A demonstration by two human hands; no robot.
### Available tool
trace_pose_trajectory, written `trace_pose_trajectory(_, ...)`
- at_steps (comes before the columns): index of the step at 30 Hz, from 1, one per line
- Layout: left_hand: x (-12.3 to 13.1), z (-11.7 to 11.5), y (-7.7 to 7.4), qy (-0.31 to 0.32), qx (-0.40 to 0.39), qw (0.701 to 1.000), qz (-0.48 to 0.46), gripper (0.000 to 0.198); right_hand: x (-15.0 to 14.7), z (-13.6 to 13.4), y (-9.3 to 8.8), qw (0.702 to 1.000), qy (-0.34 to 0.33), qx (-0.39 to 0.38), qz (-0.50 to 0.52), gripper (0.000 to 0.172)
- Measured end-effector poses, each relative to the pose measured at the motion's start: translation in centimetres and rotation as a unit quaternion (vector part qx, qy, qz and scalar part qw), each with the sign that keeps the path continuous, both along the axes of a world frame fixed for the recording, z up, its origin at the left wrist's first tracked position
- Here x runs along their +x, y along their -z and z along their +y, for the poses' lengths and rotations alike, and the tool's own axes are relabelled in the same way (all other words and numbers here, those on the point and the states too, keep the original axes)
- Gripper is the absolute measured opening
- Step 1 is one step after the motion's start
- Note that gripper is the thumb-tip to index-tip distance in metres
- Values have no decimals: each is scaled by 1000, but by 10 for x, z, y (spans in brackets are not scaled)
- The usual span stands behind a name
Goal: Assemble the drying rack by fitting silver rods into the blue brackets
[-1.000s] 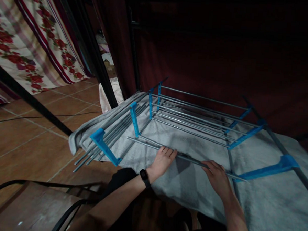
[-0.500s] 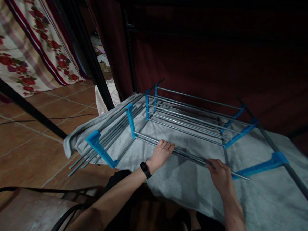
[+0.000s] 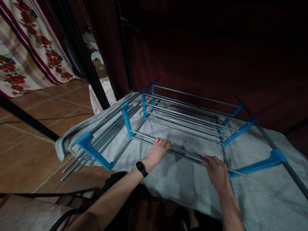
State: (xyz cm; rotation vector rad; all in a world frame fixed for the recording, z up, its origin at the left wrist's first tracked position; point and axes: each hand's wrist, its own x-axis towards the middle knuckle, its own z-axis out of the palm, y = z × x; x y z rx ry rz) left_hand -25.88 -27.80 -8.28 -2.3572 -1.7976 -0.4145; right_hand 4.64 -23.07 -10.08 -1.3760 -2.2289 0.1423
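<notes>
A rack frame of grey tubes with blue plastic brackets (image 3: 127, 121) lies on a grey blanket (image 3: 171, 178). Across its near side runs a thin metal rod (image 3: 184, 151), with a second rod just below it. My left hand (image 3: 159, 150), wearing a black band at the wrist, is closed around the metal rod left of its middle. Further right, my right hand (image 3: 216, 169) grips the same rod, close to the right blue bracket (image 3: 257, 164). The rod's left end meets a left bracket; its right end sticks out past my right hand over the right bracket.
Several loose grey tubes (image 3: 101, 140) lie along the blanket's left side, their ends jutting over the edge. Black metal posts (image 3: 91, 67) rise at the left, before a flowered curtain (image 3: 26, 36). A dark red cloth (image 3: 198, 62) hangs behind. The floor (image 3: 26, 136) is tiled.
The view has shifted a little, so the scene sits slightly further left. Both hands keep their hold on the rod, now lifted a bit further from the one below.
</notes>
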Motion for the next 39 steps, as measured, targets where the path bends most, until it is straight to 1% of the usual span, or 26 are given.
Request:
trace_pose_trajectory(6,-2,1,0,5,0,1000,-16,36,-1,1,-1,1000,-4,8,5,25)
trace_pose_trajectory(12,-4,1,-1,19,12,998,-50,49,-12,-6,-15,1000,9,8,12,21)
trace_pose_trajectory(15,-7,5,2,29,28,998,-42,52,-17,-4,-20,1000,16,-9,14,20)
trace_pose_trajectory(19,-10,9,3,36,42,998,-21,54,-20,-2,-22,999,22,-17,24,21)
trace_pose_trajectory(25,-4,7,-5,19,50,999,-1,48,-22,-3,-21,999,22,-18,22,20)
trace_pose_trajectory(27,5,7,-9,34,59,998,-16,47,-23,-3,-21,999,23,-17,18,21)
trace_pose_trajectory(29,20,9,-13,67,63,995,-49,48,-24,-2,-22,1000,24,-16,11,22)
trace_pose_trajectory(33,64,9,-25,140,40,983,-115,48,-23,-3,-24,1000,24,-7,-19,23)
trace_pose_trajectory(36,96,4,-35,188,28,974,-124,45,-22,-7,-25,998,21,6,-62,21)
trace_pose_trajectory(38,106,1,-38,198,28,971,-129,43,-20,-10,-24,996,24,20,-85,21)
trace_pose_trajectory(39,106,-1,-38,194,29,971,-137,42,-20,-11,-22,995,20,29,-93,21)
